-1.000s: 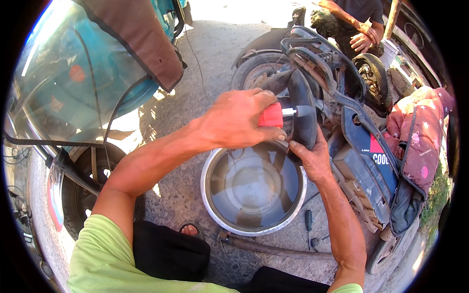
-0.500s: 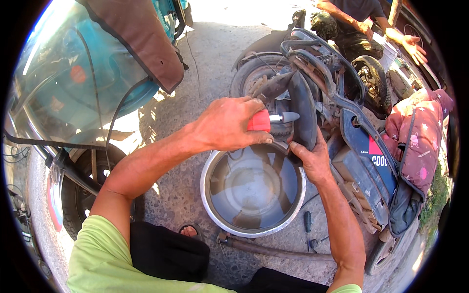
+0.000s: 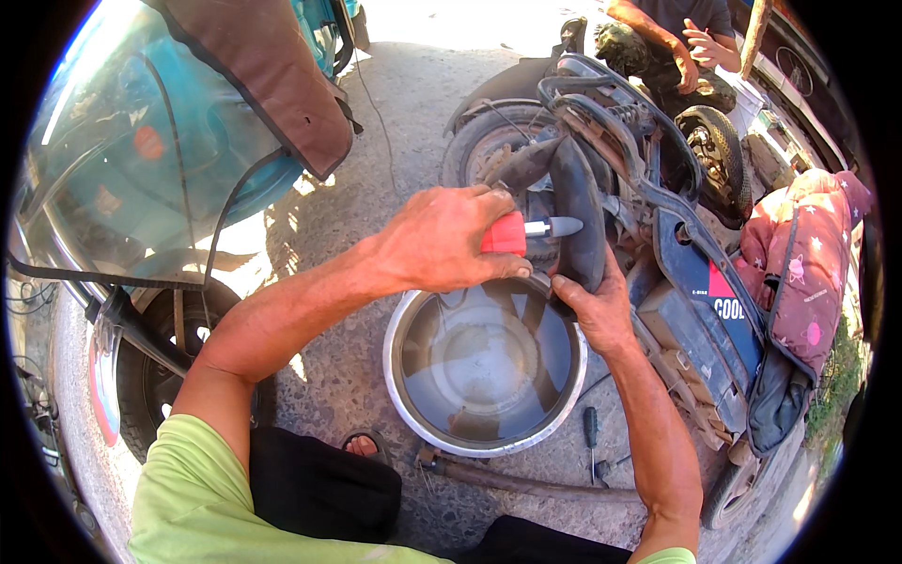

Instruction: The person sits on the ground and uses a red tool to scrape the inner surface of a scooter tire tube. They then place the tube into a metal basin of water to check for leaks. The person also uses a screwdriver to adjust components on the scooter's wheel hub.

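My left hand (image 3: 451,240) is wrapped round a red rotary grinder (image 3: 505,234) with a grey pointed grinding bit (image 3: 566,227). The bit's tip meets the side of a black inner tube (image 3: 580,211), or nearly so; contact is hard to tell. Gripping the tube's lower part, my right hand (image 3: 601,305) has its thumb on the near side and its fingers mostly hidden behind. The tube bends at a peak and hangs toward a metal basin (image 3: 399,367) of water just below both hands.
An electric bike (image 3: 658,179) lies on its side beyond the basin. A screwdriver (image 3: 591,428) and a long bar (image 3: 536,481) lie on the ground. At left stands a teal vehicle (image 3: 103,179) with a clear sheet. A person (image 3: 676,47) sits at the far right, near a pink quilted cover (image 3: 799,254).
The grinder has shifted slightly right along the tube in my left hand. My right hand moved a touch left. The other person has drawn their outstretched hand back.
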A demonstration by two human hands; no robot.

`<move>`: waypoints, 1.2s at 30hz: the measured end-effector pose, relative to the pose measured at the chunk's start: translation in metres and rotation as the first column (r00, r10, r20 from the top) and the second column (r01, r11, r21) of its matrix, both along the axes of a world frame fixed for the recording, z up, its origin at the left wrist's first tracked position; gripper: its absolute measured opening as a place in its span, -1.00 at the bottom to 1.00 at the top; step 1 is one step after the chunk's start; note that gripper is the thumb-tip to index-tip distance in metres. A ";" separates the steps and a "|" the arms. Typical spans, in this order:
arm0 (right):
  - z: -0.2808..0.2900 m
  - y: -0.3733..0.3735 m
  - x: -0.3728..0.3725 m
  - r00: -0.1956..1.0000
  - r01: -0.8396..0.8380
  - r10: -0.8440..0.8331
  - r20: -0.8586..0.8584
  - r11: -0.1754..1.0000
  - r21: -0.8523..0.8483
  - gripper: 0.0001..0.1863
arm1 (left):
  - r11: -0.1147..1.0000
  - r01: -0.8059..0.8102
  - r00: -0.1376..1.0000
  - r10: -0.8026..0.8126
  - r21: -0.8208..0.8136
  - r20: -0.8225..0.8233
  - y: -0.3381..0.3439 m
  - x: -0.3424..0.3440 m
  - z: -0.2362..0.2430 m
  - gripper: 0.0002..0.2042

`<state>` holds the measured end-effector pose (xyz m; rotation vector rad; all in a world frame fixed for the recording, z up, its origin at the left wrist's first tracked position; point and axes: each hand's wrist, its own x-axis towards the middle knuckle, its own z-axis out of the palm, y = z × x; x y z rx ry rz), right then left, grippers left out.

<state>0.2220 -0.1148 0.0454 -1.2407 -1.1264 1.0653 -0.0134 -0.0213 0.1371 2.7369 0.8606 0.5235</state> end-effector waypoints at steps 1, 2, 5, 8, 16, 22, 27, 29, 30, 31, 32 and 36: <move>0.000 -0.001 -0.001 1.000 0.003 -0.003 0.001 1.000 -0.001 -0.39 | 1.000 0.003 1.000 -0.003 0.005 0.005 0.000 0.001 0.000 -0.38; 0.002 -0.001 -0.002 1.000 0.007 -0.007 0.003 1.000 -0.002 -0.39 | 1.000 0.002 1.000 -0.002 0.004 0.000 0.000 0.001 0.001 -0.37; 0.002 -0.002 -0.002 1.000 0.004 -0.004 0.007 1.000 -0.005 -0.39 | 1.000 -0.001 1.000 0.001 0.007 -0.010 -0.001 0.003 0.002 -0.37; 0.003 -0.002 -0.003 1.000 0.001 -0.001 0.024 1.000 -0.009 -0.38 | 1.000 -0.002 1.000 0.002 0.008 -0.014 -0.002 0.004 0.003 -0.38; 0.004 -0.003 -0.005 0.998 0.003 -0.005 0.061 1.000 0.030 -0.38 | 0.999 0.011 1.000 -0.010 -0.047 0.018 -0.006 0.012 0.006 -0.46; 0.002 -0.002 0.001 0.999 0.013 -0.013 0.039 1.000 0.010 -0.38 | 1.000 0.000 0.994 0.000 0.006 0.110 -0.003 0.001 0.008 -0.41; 0.005 -0.003 0.000 1.000 -0.001 0.001 0.006 1.000 -0.012 -0.36 | 1.000 -0.015 1.000 0.016 -0.024 0.022 -0.002 -0.009 0.006 -0.43; 0.005 -0.002 0.000 1.000 0.004 -0.004 0.012 1.000 -0.006 -0.36 | 1.000 -0.009 0.999 0.009 -0.026 0.036 -0.002 -0.011 0.004 -0.44; 0.004 -0.001 0.000 1.000 0.007 -0.007 0.015 1.000 -0.004 -0.36 | 1.000 -0.007 0.999 0.008 -0.024 0.045 -0.002 -0.012 0.003 -0.44; 0.003 -0.001 0.001 1.000 0.002 -0.002 0.008 1.000 -0.002 -0.36 | 1.000 -0.006 0.999 0.007 -0.022 0.053 -0.002 -0.012 0.003 -0.44; 0.002 -0.001 0.001 1.000 -0.002 0.002 0.001 1.000 0.001 -0.36 | 1.000 -0.011 0.999 0.012 -0.026 0.039 -0.003 -0.012 0.003 -0.44; 0.002 -0.002 0.002 1.000 -0.001 0.001 0.016 1.000 0.000 -0.37 | 0.998 -0.039 0.999 0.038 -0.043 -0.028 -0.003 -0.010 0.003 -0.38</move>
